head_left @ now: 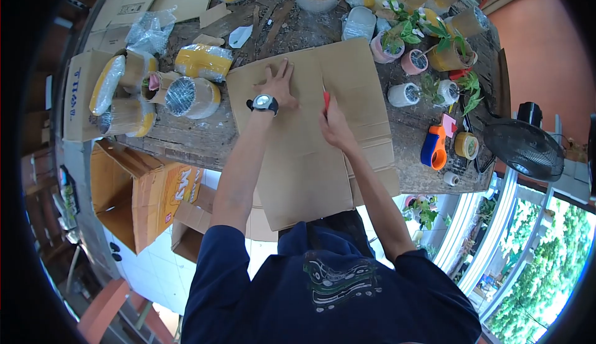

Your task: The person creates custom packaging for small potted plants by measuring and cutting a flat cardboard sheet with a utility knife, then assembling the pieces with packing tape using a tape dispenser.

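Observation:
A large flat sheet of brown cardboard [304, 176] lies on the wooden table and hangs over its near edge toward my body. My left hand [277, 89], with a watch on the wrist, rests on the sheet's left part with its fingers spread. Closed around a red-handled cutter knife [326, 100], my right hand [337, 127] is over the right part of the sheet. The knife's thin blade points away from me, at a line in the cardboard. Beneath the right forearm, the sheet's right side shows a fold and layered flaps.
Bubble-wrapped bundles [192, 98] with yellow tape stand left of the sheet. Small potted plants [405, 94] line its right side, near an orange and blue tape dispenser [434, 148] and a black fan [524, 148]. Open cardboard boxes [133, 198] sit below the table's left edge.

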The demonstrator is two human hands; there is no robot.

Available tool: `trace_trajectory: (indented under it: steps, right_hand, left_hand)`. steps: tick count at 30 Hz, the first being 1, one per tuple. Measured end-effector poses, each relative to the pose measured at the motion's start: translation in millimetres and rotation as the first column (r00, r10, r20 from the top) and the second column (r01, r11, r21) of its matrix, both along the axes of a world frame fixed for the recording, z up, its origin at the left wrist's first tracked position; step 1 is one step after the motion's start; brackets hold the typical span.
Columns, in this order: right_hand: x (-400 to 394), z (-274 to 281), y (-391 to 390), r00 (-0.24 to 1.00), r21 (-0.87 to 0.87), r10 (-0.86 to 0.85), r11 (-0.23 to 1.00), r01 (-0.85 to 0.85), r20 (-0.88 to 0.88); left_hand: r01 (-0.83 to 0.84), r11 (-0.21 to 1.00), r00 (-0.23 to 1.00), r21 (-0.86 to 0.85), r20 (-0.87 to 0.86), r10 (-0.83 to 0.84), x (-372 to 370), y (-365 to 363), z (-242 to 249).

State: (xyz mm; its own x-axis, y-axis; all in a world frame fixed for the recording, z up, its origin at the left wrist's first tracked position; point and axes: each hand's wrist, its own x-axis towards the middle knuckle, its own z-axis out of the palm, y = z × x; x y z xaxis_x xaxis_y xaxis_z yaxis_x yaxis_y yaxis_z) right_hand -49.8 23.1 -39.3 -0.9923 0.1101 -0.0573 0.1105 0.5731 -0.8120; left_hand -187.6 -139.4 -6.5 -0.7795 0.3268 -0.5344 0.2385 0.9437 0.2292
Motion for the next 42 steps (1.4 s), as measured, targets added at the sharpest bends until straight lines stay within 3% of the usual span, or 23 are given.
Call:
trace_trajectory:
  steps: [1, 4, 7, 10, 13, 16, 26, 30, 33, 36, 39, 42]
  right_hand:
    - [-19, -2, -9, 0.998, 0.005, -0.047, 0.999, 0.047, -0.033]
    - [-69, 4, -23, 0.992, 0.317, -0.061, 0.948, 0.022, 0.112]
    - [-100, 6, -36, 0.976, 0.376, -0.041, 0.925, -0.044, 0.213]
    - [-108, 2, -47, 0.987, 0.379, 0.036, 0.92, -0.094, 0.155]
    - [-111, -5, -53, 0.964, 0.454, 0.031, 0.878, -0.153, 0.265]
    - [-105, -7, -56, 0.966, 0.458, -0.063, 0.887, -0.061, 0.251]
    - [-109, -19, -44, 0.977, 0.4, -0.022, 0.914, -0.066, 0.21]
    - [-108, -22, -43, 0.984, 0.404, -0.024, 0.913, -0.05, 0.177]
    - [-105, -23, -42, 0.988, 0.403, -0.011, 0.914, -0.052, 0.153]
    - [-105, -23, -44, 0.99, 0.423, -0.017, 0.905, -0.046, 0.143]
    - [-105, -22, -46, 0.986, 0.411, -0.052, 0.911, -0.018, 0.159]
    - [-106, -22, -47, 0.986, 0.417, -0.043, 0.909, -0.028, 0.16]
  left_hand:
    - [0.004, 1.0, 1.0, -0.005, -0.002, -0.004, 0, 0, -3]
    - [0.025, 0.998, 0.998, -0.059, -0.06, -0.029, -3, 5, -9]
    - [0.065, 0.988, 0.992, -0.142, -0.099, -0.08, -7, 11, -18]
    - [0.101, 0.975, 0.987, -0.195, -0.104, -0.124, -13, 13, -25]
    - [0.11, 0.971, 0.983, -0.211, -0.119, -0.138, -14, 11, -39]
    - [0.099, 0.974, 0.978, -0.204, -0.162, -0.133, -18, 8, -45]
    - [0.116, 0.973, 0.982, -0.2, -0.125, -0.143, -18, 12, -13]
    - [0.103, 0.967, 0.961, -0.233, -0.227, -0.157, -17, 16, -27]
    - [0.122, 0.975, 0.97, -0.186, -0.183, -0.157, -18, 15, -24]
    - [0.212, 0.941, 0.94, -0.264, -0.208, -0.271, -19, 14, -20]
    - [0.205, 0.947, 0.94, -0.248, -0.221, -0.261, -17, 13, -19]
    - [0.107, 0.977, 0.968, -0.185, -0.203, -0.144, -17, 15, -25]
